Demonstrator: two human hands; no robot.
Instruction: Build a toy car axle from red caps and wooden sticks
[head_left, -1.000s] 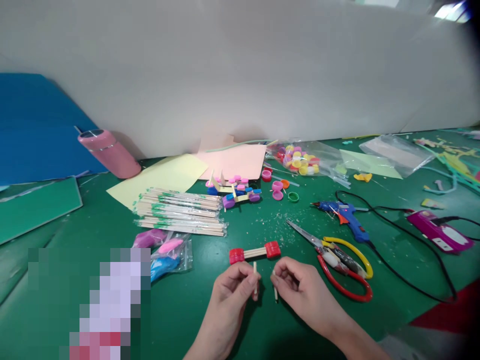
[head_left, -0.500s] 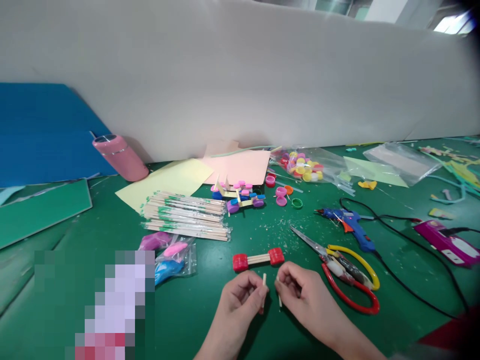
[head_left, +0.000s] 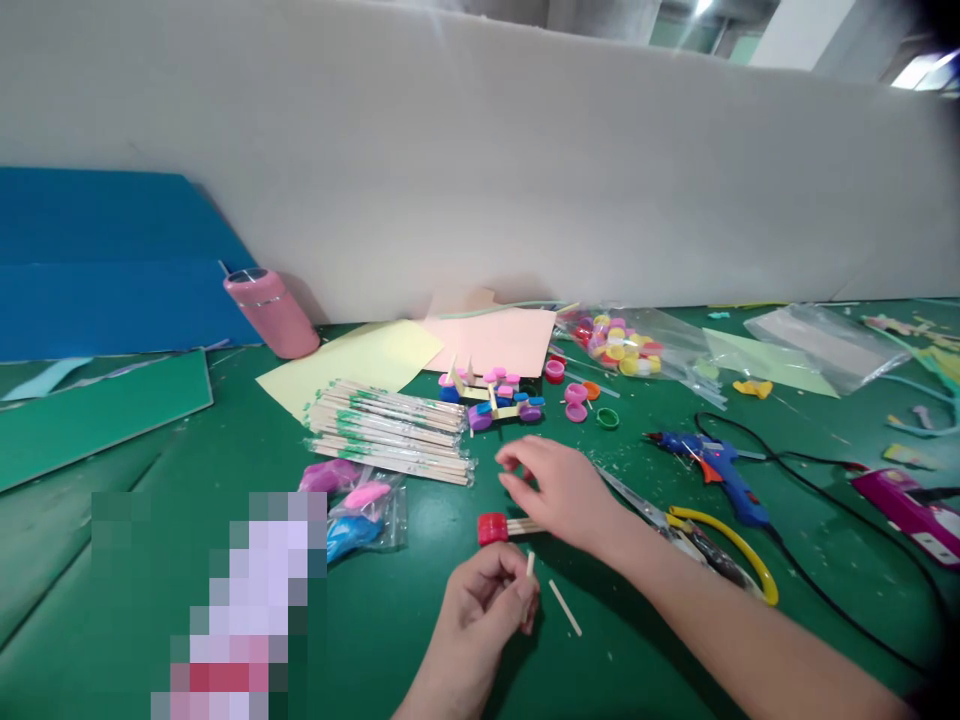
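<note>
Fingers of the right hand (head_left: 566,490) hang loosely curled, thumb apart, hiding one end of a red-ended bundle (head_left: 495,528). The left hand (head_left: 480,608) pinches a stick (head_left: 530,566); rightward, nearer it, a loose stick (head_left: 565,608) slants far-left to near-right.

Glossy plastic caps (head_left: 491,528) (red ones) cover pale, matt wooden sticks (head_left: 523,526).

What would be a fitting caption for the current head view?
Left hand pinching a short stick, right hand over the red-ended stick piece, scissors beneath the right forearm.
</note>
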